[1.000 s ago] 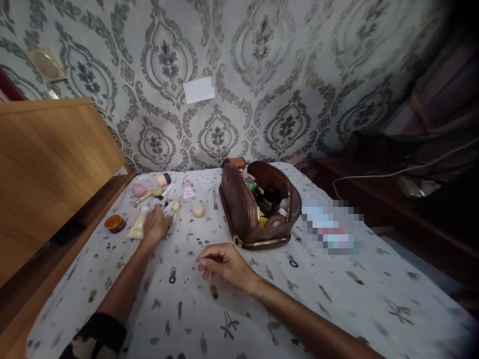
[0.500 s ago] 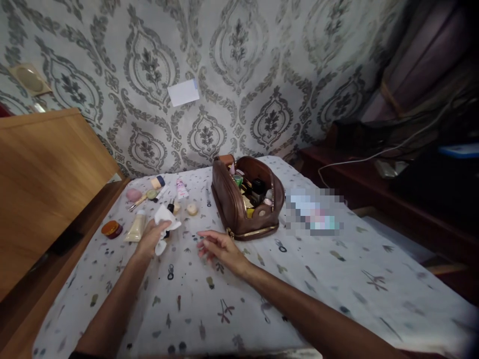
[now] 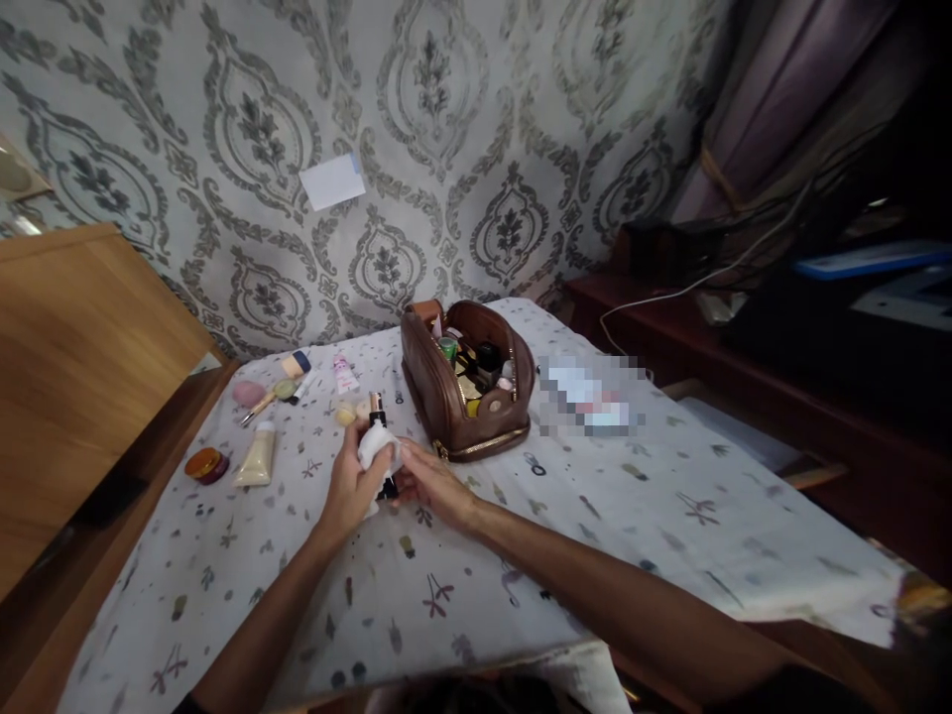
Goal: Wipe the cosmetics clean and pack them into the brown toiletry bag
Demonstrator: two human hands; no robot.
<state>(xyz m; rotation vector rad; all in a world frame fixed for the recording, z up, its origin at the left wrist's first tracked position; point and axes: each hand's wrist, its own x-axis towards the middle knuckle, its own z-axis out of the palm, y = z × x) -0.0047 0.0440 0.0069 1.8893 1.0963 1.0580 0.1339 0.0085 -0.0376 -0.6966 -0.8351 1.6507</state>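
In the head view, my left hand (image 3: 348, 488) is closed around a slim black cosmetic bottle (image 3: 388, 487) with a white tissue (image 3: 377, 444) wrapped over its middle. The bottle stands roughly upright, its top poking out above the tissue. My right hand (image 3: 437, 486) meets it from the right, fingers closed on the bottle's lower side and the tissue's edge. Just behind the hands sit small round pale sponges (image 3: 345, 414). To the right, close to my right hand, is an open brown cosmetic bag (image 3: 468, 436) filled with assorted make-up items.
On the patterned cloth (image 3: 297, 615) at left lie a beige tube (image 3: 257, 456), an orange-lidded jar (image 3: 206, 465), a pink sponge (image 3: 247, 394), a brush (image 3: 258, 408) and a pink tube (image 3: 344, 374). A blurred-out item (image 3: 591, 397) lies right of the bag. A wooden panel (image 3: 96, 367) borders the left.
My left hand has moved right with the tissue and the black bottle, away from the beige tube. My right hand has closed in on the bottle. The view has shifted slightly.
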